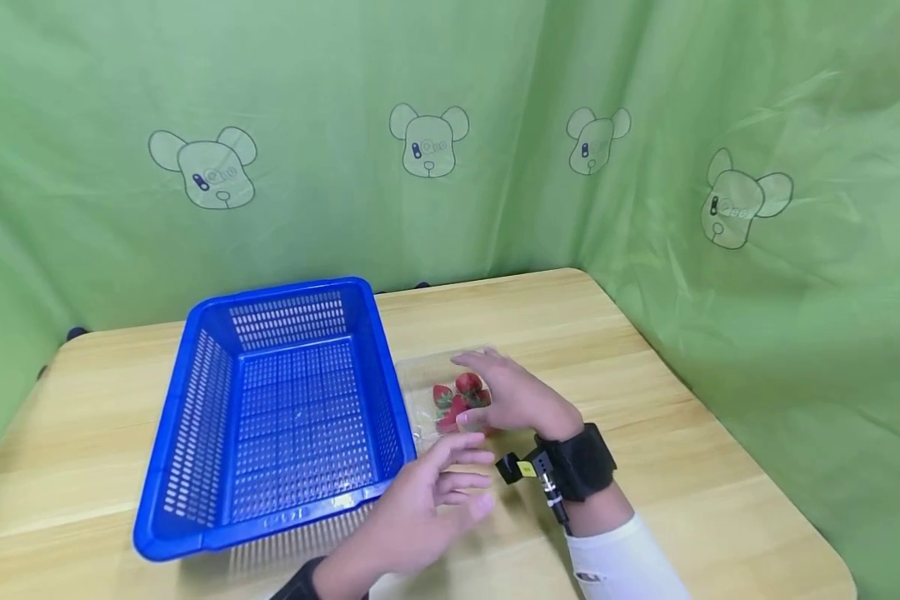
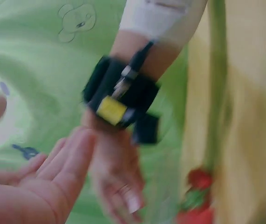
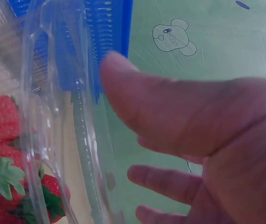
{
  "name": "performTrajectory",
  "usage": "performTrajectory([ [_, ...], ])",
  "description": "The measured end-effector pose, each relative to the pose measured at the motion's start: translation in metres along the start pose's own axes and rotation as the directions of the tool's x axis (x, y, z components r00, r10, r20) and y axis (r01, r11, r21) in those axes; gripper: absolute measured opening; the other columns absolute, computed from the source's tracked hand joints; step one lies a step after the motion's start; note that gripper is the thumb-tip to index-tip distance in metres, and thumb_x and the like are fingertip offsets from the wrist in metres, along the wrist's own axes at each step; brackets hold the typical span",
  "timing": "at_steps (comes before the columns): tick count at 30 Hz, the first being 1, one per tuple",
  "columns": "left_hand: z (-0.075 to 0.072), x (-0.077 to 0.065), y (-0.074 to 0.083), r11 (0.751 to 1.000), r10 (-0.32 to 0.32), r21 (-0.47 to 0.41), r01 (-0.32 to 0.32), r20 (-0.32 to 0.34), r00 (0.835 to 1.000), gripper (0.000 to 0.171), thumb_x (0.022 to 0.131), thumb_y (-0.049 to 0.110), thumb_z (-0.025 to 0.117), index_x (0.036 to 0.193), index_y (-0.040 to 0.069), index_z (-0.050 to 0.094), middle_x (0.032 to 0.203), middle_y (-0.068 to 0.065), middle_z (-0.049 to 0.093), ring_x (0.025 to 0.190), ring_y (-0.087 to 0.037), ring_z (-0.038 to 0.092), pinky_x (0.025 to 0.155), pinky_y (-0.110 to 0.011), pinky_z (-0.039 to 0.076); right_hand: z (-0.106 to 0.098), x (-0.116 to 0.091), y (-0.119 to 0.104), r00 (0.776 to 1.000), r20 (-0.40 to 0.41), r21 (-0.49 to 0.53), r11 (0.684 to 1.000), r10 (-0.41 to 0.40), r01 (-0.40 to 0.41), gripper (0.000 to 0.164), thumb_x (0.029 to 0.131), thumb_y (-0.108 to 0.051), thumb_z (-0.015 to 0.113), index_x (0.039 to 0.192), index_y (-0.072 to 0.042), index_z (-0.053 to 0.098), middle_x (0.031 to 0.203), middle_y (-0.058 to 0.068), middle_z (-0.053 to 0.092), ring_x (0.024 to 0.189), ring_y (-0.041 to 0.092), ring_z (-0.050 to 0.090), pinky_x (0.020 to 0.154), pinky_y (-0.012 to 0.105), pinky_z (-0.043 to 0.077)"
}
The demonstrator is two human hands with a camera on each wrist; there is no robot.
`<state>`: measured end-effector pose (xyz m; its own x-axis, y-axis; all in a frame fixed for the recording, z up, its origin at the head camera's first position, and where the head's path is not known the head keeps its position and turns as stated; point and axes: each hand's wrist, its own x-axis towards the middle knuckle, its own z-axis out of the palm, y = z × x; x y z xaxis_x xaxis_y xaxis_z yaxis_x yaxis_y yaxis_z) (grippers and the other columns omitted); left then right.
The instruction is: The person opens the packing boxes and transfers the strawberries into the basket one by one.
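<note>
Several red strawberries [image 1: 468,383] with green leaf caps lie in a clear plastic box [image 1: 418,377] beside the blue basket. My right hand [image 1: 523,395] is over the right side of the box, its fingers bent loosely and nothing held between them. In the right wrist view the thumb [image 3: 156,112] stands a little apart from the clear plastic rim [image 3: 49,107], with strawberries [image 3: 1,119] to its left. Nearer to me, my left hand [image 1: 416,512] hovers in front of the box with relaxed, parted fingers, holding nothing; the left wrist view is blurred.
A blue plastic basket [image 1: 273,518] with slotted walls stands on the wooden table [image 1: 690,467], left of the box. Green curtains [image 1: 495,208] with bear-head prints enclose the table's back and sides. A black wrist strap [image 1: 587,461] with a small camera is on the right wrist.
</note>
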<state>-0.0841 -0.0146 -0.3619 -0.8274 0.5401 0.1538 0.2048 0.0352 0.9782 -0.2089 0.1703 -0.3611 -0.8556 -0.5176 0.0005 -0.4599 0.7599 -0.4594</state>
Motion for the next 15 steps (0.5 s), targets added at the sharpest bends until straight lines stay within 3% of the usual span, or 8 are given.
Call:
performTrajectory([
  [2,0.006,0.005,-0.007,0.987,-0.071,-0.148,0.064,-0.043,0.997,0.039,0.093,0.015,0.060,0.128,0.003,0.048,0.119,-0.017,0.060,0.103,-0.028,0.062,0.089,-0.036,0.055,0.000,0.001,0.001,0.999,0.016,-0.025,0.999,-0.034,0.034,0.083,0.070,-0.025,0.083,0.141,-0.011,0.043,0.146,0.014,0.042,0.137,0.039,0.027,0.110,0.059,0.028],
  [4,0.012,0.010,-0.016,0.949,-0.164,-0.282,0.141,-0.058,0.985,0.031,0.094,0.014,0.057,0.121,-0.001,0.052,0.112,-0.017,0.063,0.097,-0.029,0.064,0.084,-0.035,0.058,0.000,0.002,0.002,0.998,0.041,-0.042,0.998,-0.047,0.049,0.086,0.066,-0.025,0.086,0.140,-0.012,0.044,0.147,0.015,0.040,0.138,0.043,0.022,0.111,0.061,0.025],
  [9,0.022,0.026,-0.048,0.778,-0.368,-0.551,0.301,-0.012,0.930,0.032,0.099,0.019,0.049,0.117,-0.007,0.050,0.105,-0.015,0.067,0.095,-0.029,0.066,0.081,-0.040,0.059,0.002,0.007,0.002,0.997,0.067,-0.087,0.995,-0.035,0.040,0.086,0.063,-0.026,0.087,0.138,-0.013,0.047,0.149,0.018,0.037,0.139,0.044,0.018,0.112,0.062,0.021],
  [12,0.023,0.038,-0.066,0.694,-0.449,-0.639,0.332,-0.024,0.893,0.036,0.101,0.022,0.045,0.123,-0.006,0.046,0.101,-0.013,0.068,0.096,-0.029,0.066,0.085,-0.042,0.057,0.005,0.010,0.004,0.998,0.066,-0.115,0.993,-0.014,0.021,0.081,0.067,-0.029,0.085,0.137,-0.012,0.048,0.150,0.018,0.036,0.139,0.045,0.015,0.114,0.061,0.018],
  [15,0.019,0.049,-0.079,0.670,-0.482,-0.672,0.316,-0.070,0.873,0.044,0.102,0.027,0.042,0.128,-0.008,0.041,0.103,-0.018,0.067,0.095,-0.028,0.066,0.085,-0.042,0.057,0.008,0.012,0.006,0.998,0.063,-0.137,0.990,0.000,0.009,0.077,0.069,-0.031,0.083,0.136,-0.012,0.049,0.150,0.018,0.035,0.140,0.044,0.014,0.115,0.059,0.016],
])
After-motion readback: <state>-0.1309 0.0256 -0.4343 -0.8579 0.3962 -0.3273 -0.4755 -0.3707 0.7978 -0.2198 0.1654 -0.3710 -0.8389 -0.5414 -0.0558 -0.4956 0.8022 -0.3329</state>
